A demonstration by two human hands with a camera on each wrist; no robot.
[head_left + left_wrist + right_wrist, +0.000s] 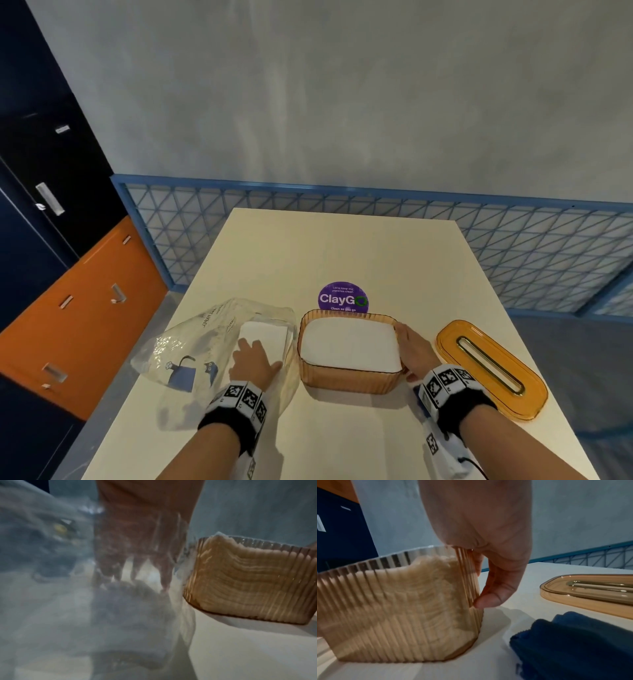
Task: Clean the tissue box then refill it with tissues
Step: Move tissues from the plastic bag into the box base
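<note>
The amber ribbed tissue box (349, 378) stands open-topped mid-table, filled with a white tissue stack (349, 346). My right hand (412, 347) grips its right end, thumb on the outer wall (489, 599). Through the ribbed wall (393, 615) the tissues show. My left hand (255, 358) is inside a clear plastic bag (191, 342) left of the box, fingers lying flat on a thin white tissue stack (265, 334). In the left wrist view the fingers (137, 561) are blurred behind plastic, with the box (248, 581) to the right. The amber slotted lid (489, 366) lies to the right of the box.
A folded dark blue cloth (573, 642) lies by my right wrist, near the lid (590, 592). A purple ClayGo sticker (342, 298) sits behind the box on the cream table (342, 246). A blue mesh fence runs behind the table; dark and orange cabinets stand left.
</note>
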